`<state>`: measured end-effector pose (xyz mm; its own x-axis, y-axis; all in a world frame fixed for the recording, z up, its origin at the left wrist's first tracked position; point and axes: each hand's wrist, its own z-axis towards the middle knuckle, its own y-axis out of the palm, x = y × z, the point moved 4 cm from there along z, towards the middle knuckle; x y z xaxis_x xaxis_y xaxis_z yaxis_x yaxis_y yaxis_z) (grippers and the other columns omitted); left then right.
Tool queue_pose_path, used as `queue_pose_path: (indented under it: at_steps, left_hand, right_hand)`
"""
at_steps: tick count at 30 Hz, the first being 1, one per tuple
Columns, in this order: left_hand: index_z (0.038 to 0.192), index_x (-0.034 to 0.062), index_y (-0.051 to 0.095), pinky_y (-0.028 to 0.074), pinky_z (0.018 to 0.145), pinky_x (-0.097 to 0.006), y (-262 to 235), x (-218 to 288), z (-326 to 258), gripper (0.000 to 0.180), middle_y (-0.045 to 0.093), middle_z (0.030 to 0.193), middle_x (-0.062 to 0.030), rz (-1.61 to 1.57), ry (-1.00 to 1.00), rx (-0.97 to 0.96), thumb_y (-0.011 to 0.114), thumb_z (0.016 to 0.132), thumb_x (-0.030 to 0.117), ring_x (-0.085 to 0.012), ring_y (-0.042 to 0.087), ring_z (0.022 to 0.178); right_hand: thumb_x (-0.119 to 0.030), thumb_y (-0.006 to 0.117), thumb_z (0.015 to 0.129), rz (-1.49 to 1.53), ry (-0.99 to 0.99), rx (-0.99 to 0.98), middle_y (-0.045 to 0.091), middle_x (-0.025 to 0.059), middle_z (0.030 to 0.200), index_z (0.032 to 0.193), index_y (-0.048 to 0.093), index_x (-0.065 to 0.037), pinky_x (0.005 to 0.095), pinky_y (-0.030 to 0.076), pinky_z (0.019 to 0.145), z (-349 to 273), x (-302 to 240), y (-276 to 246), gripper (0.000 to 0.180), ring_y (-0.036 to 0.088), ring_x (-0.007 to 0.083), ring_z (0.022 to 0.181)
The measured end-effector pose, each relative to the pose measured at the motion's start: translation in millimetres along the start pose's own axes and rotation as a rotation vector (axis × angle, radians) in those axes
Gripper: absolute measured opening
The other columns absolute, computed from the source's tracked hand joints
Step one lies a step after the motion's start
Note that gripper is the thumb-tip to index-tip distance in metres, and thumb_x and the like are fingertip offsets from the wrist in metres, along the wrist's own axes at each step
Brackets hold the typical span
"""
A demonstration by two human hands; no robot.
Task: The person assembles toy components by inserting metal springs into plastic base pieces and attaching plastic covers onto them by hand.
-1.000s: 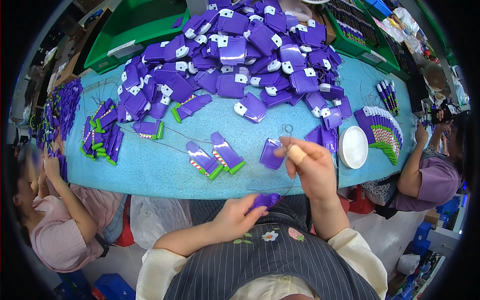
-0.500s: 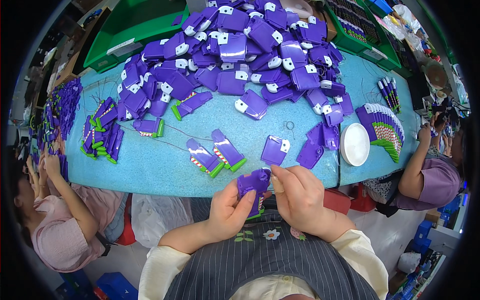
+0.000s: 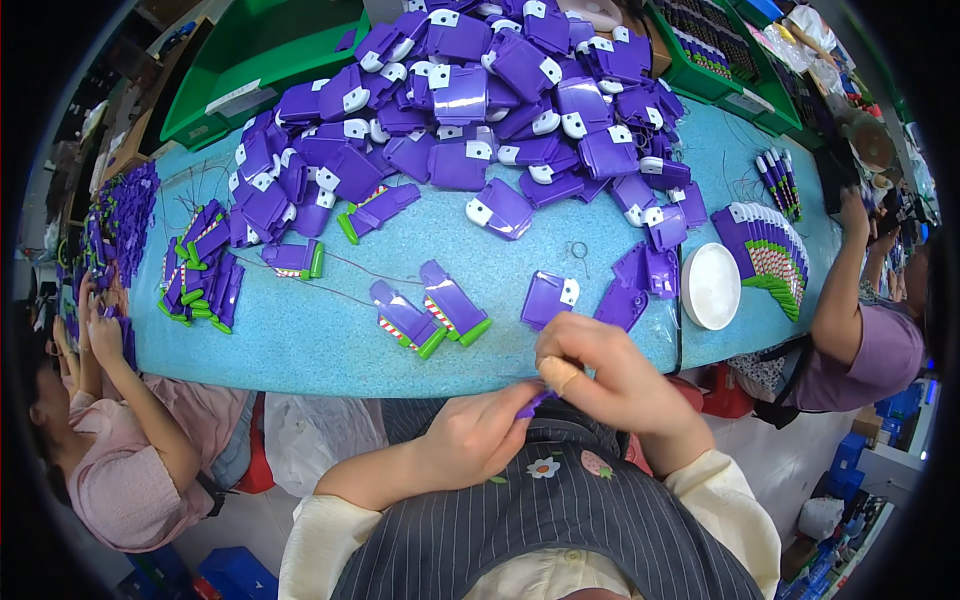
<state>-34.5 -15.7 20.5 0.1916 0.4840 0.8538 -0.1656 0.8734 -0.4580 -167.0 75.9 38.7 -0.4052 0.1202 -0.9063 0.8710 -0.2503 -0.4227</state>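
My left hand (image 3: 474, 436) is closed around a purple plastic piece (image 3: 538, 404), mostly hidden by the fingers, near the table's front edge. Against its far end, my right hand (image 3: 604, 372) is closed with thumb and forefinger pinched together; what they grip does not show. A bandage-like wrap (image 3: 560, 374) covers a digit of that hand. Just beyond lies a purple plate with a white corner (image 3: 546, 300). To its left rest two purple wing-shaped pieces (image 3: 452, 302) with striped edges and green ends. Right of the plate sit larger purple shells (image 3: 632, 288).
A big heap of purple plates (image 3: 460, 95) fills the table's far middle. Green bins (image 3: 255, 60) stand behind it. At right are a white bowl (image 3: 712, 287) and a fanned row of wing pieces (image 3: 765, 258); more wing pieces (image 3: 205, 265) pile up at left. People sit on both sides.
The purple piece has turned and dropped lower, and my left fingers now cover most of it. My right hand has tilted over and come closer to my left.
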Motion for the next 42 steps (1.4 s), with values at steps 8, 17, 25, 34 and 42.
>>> queue_pose_path:
  at_steps: [8,17,25,34,42]
  left_hand:
    - [0.124,-0.0027,0.039,0.049,0.086,-0.032,-0.7,-6.6,-1.6,0.03,0.057,0.116,-0.0161,-1.225,-0.542,0.149,0.043,0.095,0.007,-0.0199,0.061,0.098]
    - [0.111,-0.0073,0.053,0.049,0.054,-0.032,-1.2,1.2,2.0,0.03,0.063,0.085,-0.0199,0.086,-0.004,0.381,0.06,0.082,-0.001,-0.0262,0.064,0.063]
    - [0.119,-0.0063,0.047,0.05,0.076,-0.028,16.3,-18.9,-10.6,0.029,0.063,0.101,-0.0139,-0.49,-0.26,0.447,0.049,0.092,0.004,-0.0163,0.063,0.084]
    - [0.128,-0.0018,0.036,0.047,0.091,-0.036,4.5,-26.3,-13.0,0.033,0.054,0.12,-0.0186,-1.031,-0.321,0.332,0.04,0.097,0.009,-0.0247,0.059,0.104]
    - [0.126,-0.0008,0.036,0.049,0.088,-0.038,12.5,-21.0,-6.6,0.032,0.054,0.12,-0.0213,-1.064,-0.455,0.271,0.041,0.097,0.011,-0.0268,0.06,0.103]
  right_hand:
    - [-0.01,0.06,0.085,0.475,0.225,0.656,0.053,0.0022,0.083,0.101,0.058,0.0,0.0233,0.041,0.064,11.0,36.5,-19.3,0.018,0.05,0.0092,0.074]
    - [0.001,0.053,0.084,0.204,0.003,0.395,0.059,0.0177,0.112,0.109,0.058,0.006,0.0318,0.048,0.082,-18.5,2.3,27.8,0.026,0.059,0.0222,0.1]
    - [-0.002,0.054,0.086,0.257,0.042,0.453,0.06,0.0148,0.104,0.107,0.058,0.005,0.0294,0.048,0.076,-13.8,4.6,41.5,0.022,0.059,0.0192,0.088]
    - [-0.027,0.072,0.077,0.217,0.275,0.348,0.057,0.0045,0.069,0.086,0.058,-0.002,0.0276,0.044,0.055,3.0,32.7,5.3,0.031,0.055,0.0128,0.061]
    - [-0.019,0.064,0.082,-0.804,0.357,0.416,0.057,0.0155,0.057,0.072,0.057,0.004,0.0361,0.048,0.055,39.2,61.5,-43.7,0.026,0.061,0.0263,0.056]
